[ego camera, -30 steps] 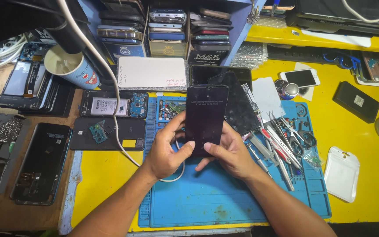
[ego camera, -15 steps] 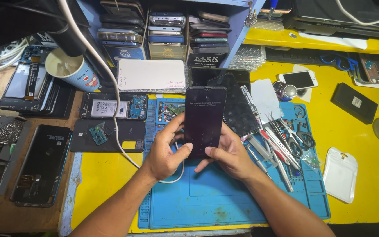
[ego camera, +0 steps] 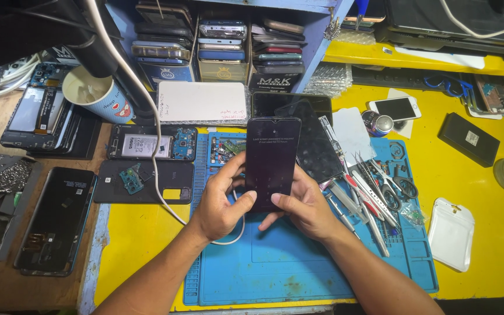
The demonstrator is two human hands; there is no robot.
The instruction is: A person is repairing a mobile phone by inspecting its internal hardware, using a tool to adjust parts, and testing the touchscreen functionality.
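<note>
Phone (ego camera: 272, 160) is sitting upright between your two hands, screen facing you, raised over the upper part of the blue mat (ego camera: 298, 262). Holding it this way is probably letting you read the dim screen while both thumbs are reaching its lower part.

Going from the left, a dark phone back (ego camera: 56, 219) is lying face down on the wooden edge of the bench, and a paper cup (ego camera: 97, 93) is standing above it. Next, an opened phone with its battery showing (ego camera: 150, 146) is resting just beside the mat.

Your left hand (ego camera: 220, 204) is gripping the phone's lower left edge, fingers curled behind it and thumb lying on the glass. A white cable (ego camera: 147, 134) is running down past this hand and looping under it, so it is crowding your wrist.

Your right hand (ego camera: 304, 207) is closing on the lower right corner, thumb on the screen.

Further right, tweezers and scissors (ego camera: 374, 189) are lying fanned out on the mat close by your right hand. A black box (ego camera: 468, 139) and a white pouch (ego camera: 451, 233) are lying well apart on the yellow table (ego camera: 485, 192).
</note>
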